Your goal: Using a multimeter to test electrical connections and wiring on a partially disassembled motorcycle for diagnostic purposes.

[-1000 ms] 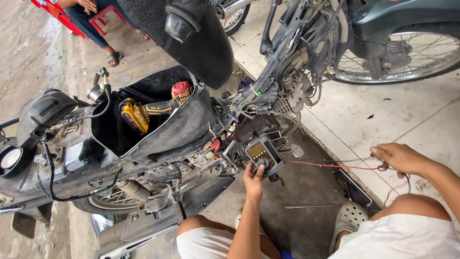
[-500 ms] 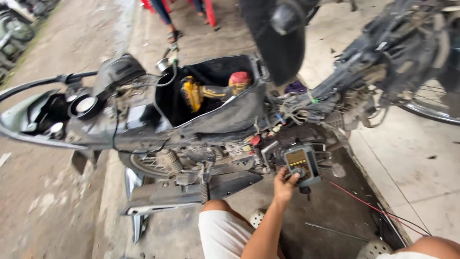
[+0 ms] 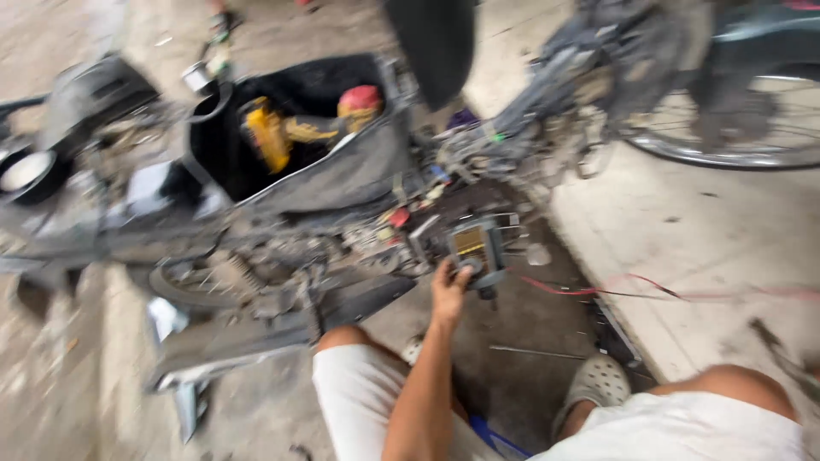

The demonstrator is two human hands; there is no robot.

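My left hand (image 3: 448, 292) is stretched forward and grips the lower edge of a grey multimeter (image 3: 477, 246) with a yellow face, held against the side of a stripped scooter (image 3: 282, 282). Red and dark test leads (image 3: 598, 290) run from the meter off to the right across the floor. My right hand lies beyond the right edge of the view. The whole picture is smeared by motion.
The scooter's under-seat box (image 3: 299, 137) stands open with a yellow tool (image 3: 269, 137) and a red-capped thing (image 3: 360, 98) inside; the black seat (image 3: 431, 43) is raised. Another bike's wheel (image 3: 752, 128) is at top right. A thin metal rod (image 3: 530, 350) lies on the dark mat by my grey clog (image 3: 598, 380).
The view swung left, then back right. My left hand stayed on the multimeter throughout. My right hand, seen holding the leads a second ago, is out of the picture.
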